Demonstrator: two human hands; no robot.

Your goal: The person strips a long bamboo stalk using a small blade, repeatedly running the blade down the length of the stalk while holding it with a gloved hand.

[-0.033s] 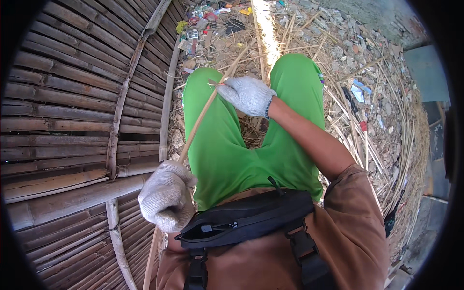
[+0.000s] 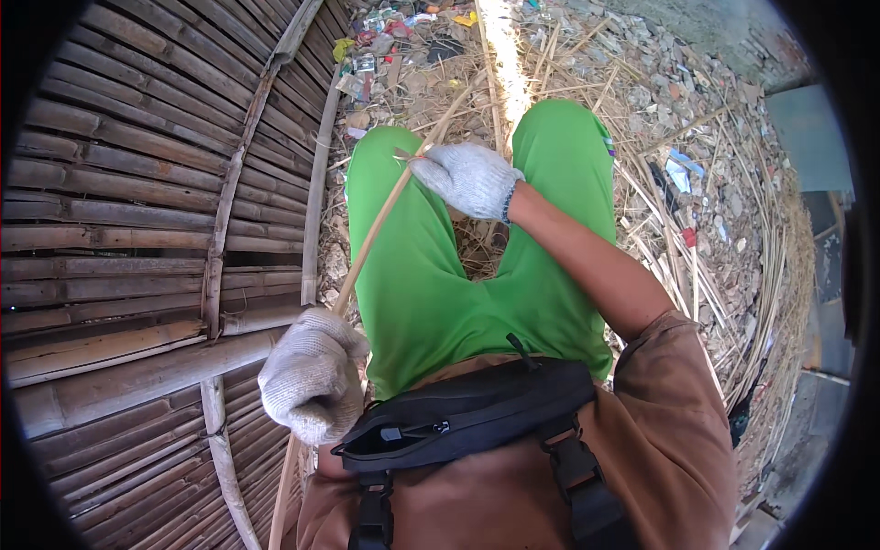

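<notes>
Your left hand (image 2: 313, 376), lower left, has its fingers clamped around the wooden strip (image 2: 374, 234) slanting toward upper centre. Your right hand (image 2: 470, 181) meets it there; whether its fingers clamp cannot be told.

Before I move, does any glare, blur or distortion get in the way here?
Head view: the sunlit streak at the top is blown out; head view: the fisheye bows the slatted bamboo wall near the rim; head view: left hand, right hand and bamboo strip show no obvious blur; head view: the black pouch is mostly dark inside.
</notes>
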